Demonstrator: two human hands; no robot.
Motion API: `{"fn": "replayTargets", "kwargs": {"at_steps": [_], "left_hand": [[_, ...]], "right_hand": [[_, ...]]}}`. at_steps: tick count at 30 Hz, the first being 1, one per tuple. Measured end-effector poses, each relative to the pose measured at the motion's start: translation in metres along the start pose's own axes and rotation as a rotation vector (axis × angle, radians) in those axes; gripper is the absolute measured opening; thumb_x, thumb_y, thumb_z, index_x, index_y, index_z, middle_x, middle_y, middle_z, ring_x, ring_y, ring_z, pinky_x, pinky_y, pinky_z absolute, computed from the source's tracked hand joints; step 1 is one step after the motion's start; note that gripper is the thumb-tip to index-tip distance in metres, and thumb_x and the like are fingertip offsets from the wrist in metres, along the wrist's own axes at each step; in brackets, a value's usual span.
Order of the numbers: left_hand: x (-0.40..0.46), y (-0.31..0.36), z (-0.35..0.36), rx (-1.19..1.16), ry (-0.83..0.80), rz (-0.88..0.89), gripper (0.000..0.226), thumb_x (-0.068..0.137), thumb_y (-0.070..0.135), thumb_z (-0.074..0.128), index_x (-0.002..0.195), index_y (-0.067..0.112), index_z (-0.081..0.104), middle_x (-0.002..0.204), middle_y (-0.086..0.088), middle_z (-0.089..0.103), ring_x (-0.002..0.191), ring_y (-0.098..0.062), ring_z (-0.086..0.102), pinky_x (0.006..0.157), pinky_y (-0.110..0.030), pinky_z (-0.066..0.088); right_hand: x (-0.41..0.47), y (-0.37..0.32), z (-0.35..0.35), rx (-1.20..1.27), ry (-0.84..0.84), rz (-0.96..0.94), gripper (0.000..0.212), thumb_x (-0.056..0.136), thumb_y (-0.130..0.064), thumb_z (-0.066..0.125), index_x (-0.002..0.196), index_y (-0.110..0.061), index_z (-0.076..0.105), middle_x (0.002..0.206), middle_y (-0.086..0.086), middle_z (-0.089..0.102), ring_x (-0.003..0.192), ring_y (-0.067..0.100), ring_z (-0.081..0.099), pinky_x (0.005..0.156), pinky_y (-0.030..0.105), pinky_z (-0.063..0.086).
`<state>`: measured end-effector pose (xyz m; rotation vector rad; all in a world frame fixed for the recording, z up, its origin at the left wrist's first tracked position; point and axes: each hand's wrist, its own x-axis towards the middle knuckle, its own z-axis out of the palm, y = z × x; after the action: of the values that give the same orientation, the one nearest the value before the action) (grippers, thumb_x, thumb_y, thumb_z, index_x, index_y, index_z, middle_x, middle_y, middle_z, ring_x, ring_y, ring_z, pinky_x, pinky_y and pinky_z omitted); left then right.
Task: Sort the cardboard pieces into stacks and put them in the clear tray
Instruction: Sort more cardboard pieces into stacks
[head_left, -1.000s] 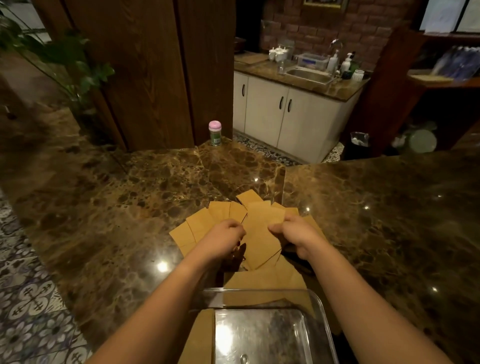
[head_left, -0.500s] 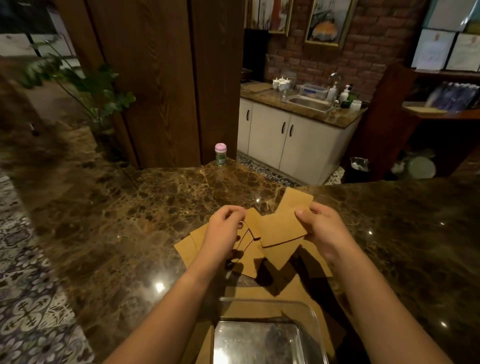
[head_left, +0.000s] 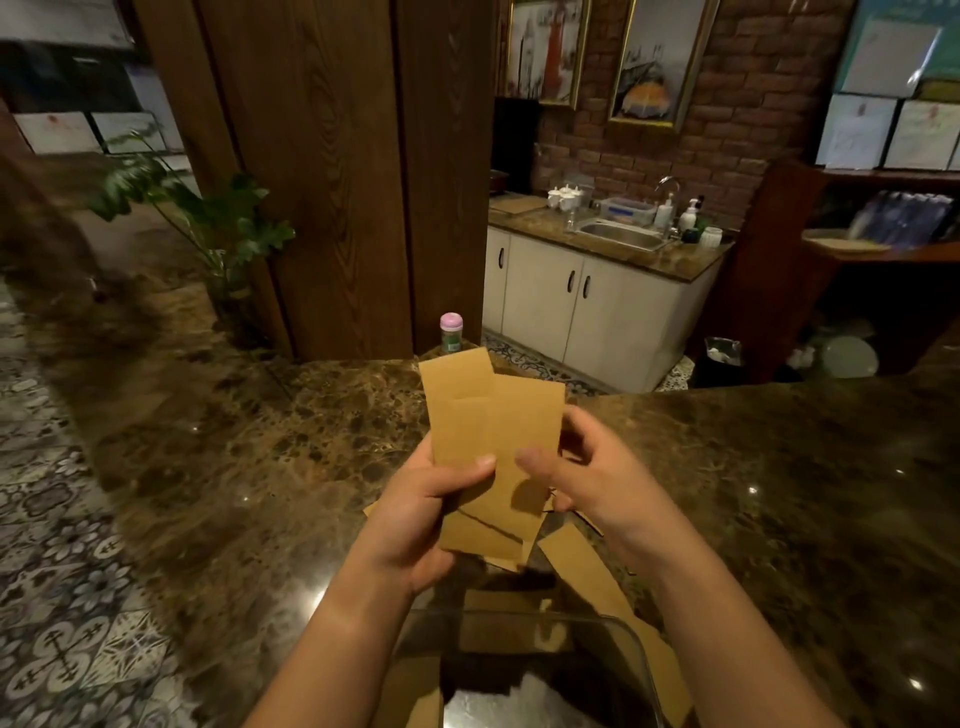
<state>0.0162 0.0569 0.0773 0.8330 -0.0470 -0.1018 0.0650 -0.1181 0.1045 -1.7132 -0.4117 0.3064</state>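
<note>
Both hands hold a small bunch of tan cardboard pieces (head_left: 493, 441) upright above the marble counter. My left hand (head_left: 426, 509) grips the bunch from the left, thumb across its front. My right hand (head_left: 587, 478) holds the right side, thumb on the front and fingers behind. More cardboard pieces (head_left: 576, 566) lie flat on the counter under the hands, partly hidden. The clear tray (head_left: 631, 644) stands at the near edge below my wrists, and a cardboard piece (head_left: 415, 691) lies by its left side.
A small bottle with a pink cap (head_left: 451, 332) stands at the far edge of the brown marble counter (head_left: 260, 467). Beyond it are a wooden pillar, a plant, and white cabinets with a sink (head_left: 623, 234).
Both hands have lifted several pieces off the counter and gathered them from a loose fan into an upright bunch. The view has tilted upward.
</note>
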Motion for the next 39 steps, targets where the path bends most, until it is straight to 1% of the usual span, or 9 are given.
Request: {"fn": "replayTargets", "kwargs": {"at_steps": [2,6,10,18,24,29,32,35,39], "left_hand": [[-0.003,0.001,0.005,0.076,0.068,0.025,0.047,0.077,0.011,0.073,0.122,0.021,0.065,0.117,-0.016,0.071,0.102,-0.035,0.070,0.073,-0.043,0.058],[-0.005,0.002,0.006,-0.056,0.077,0.007,0.048,0.085,0.015,0.062,0.132,0.013,0.055,0.120,-0.018,0.070,0.107,-0.033,0.068,0.078,-0.046,0.058],[-0.003,0.000,0.002,-0.095,0.077,0.021,0.044,0.089,0.004,0.052,0.133,0.003,0.051,0.125,-0.027,0.064,0.115,-0.038,0.064,0.090,-0.053,0.055],[0.003,-0.009,0.006,0.059,0.293,-0.014,0.046,0.079,0.007,0.069,0.124,0.007,0.060,0.107,-0.018,0.074,0.099,-0.032,0.072,0.072,-0.042,0.060],[0.001,-0.014,0.003,-0.032,0.280,-0.150,0.057,0.083,0.051,0.062,0.125,0.013,0.063,0.117,-0.020,0.071,0.107,-0.037,0.068,0.085,-0.052,0.057],[0.002,-0.003,-0.013,-0.113,0.227,-0.293,0.104,0.075,0.090,0.029,0.132,0.008,0.061,0.134,-0.022,0.060,0.128,-0.039,0.052,0.099,-0.058,0.038],[-0.004,0.007,-0.007,-0.262,0.075,-0.416,0.089,0.083,0.068,0.055,0.133,-0.006,0.055,0.134,-0.029,0.057,0.126,-0.043,0.052,0.105,-0.053,0.041],[-0.002,0.003,-0.004,-0.173,0.026,-0.328,0.052,0.084,0.017,0.064,0.133,0.000,0.058,0.113,-0.026,0.068,0.095,-0.036,0.069,0.084,-0.047,0.058],[-0.001,-0.004,-0.004,-0.118,0.029,-0.227,0.048,0.087,-0.007,0.048,0.134,0.004,0.056,0.128,-0.033,0.060,0.100,-0.041,0.067,0.086,-0.053,0.056]], "right_hand": [[-0.002,0.007,0.004,0.002,-0.029,0.018,0.056,0.070,-0.056,0.081,0.120,-0.038,0.064,0.109,-0.011,0.075,0.099,0.015,0.071,0.080,0.046,0.061],[-0.002,0.016,0.006,0.268,0.152,0.078,0.026,0.087,-0.027,0.074,0.111,-0.030,0.069,0.103,-0.008,0.078,0.097,0.016,0.073,0.077,0.041,0.059],[-0.006,0.020,0.004,0.386,0.172,0.097,0.026,0.089,-0.023,0.071,0.113,-0.029,0.068,0.108,-0.004,0.078,0.095,0.015,0.074,0.079,0.043,0.056],[-0.011,0.022,0.021,0.282,0.157,0.050,0.031,0.086,-0.015,0.076,0.113,-0.027,0.065,0.100,-0.009,0.078,0.091,0.008,0.073,0.069,0.026,0.059],[-0.009,0.023,0.021,0.289,0.092,0.052,0.048,0.083,-0.010,0.078,0.122,-0.027,0.056,0.104,0.000,0.078,0.094,0.017,0.075,0.072,0.031,0.061],[-0.010,0.025,0.007,-0.047,0.121,-0.324,0.039,0.080,-0.006,0.078,0.093,-0.042,0.073,0.097,-0.008,0.076,0.099,0.007,0.066,0.085,0.025,0.053],[-0.010,0.032,-0.001,-0.393,0.113,-0.660,0.004,0.078,-0.024,0.076,0.079,-0.026,0.074,0.101,-0.015,0.074,0.115,0.007,0.052,0.097,0.031,0.042],[-0.009,0.042,-0.001,-0.515,0.168,-0.719,0.016,0.078,-0.033,0.073,0.079,-0.017,0.076,0.116,-0.014,0.069,0.132,0.012,0.039,0.108,0.033,0.031],[-0.008,0.048,0.001,-0.593,0.223,-0.675,0.021,0.076,-0.042,0.076,0.092,-0.030,0.075,0.150,-0.007,0.039,0.144,0.016,0.016,0.113,0.018,0.012]]}}
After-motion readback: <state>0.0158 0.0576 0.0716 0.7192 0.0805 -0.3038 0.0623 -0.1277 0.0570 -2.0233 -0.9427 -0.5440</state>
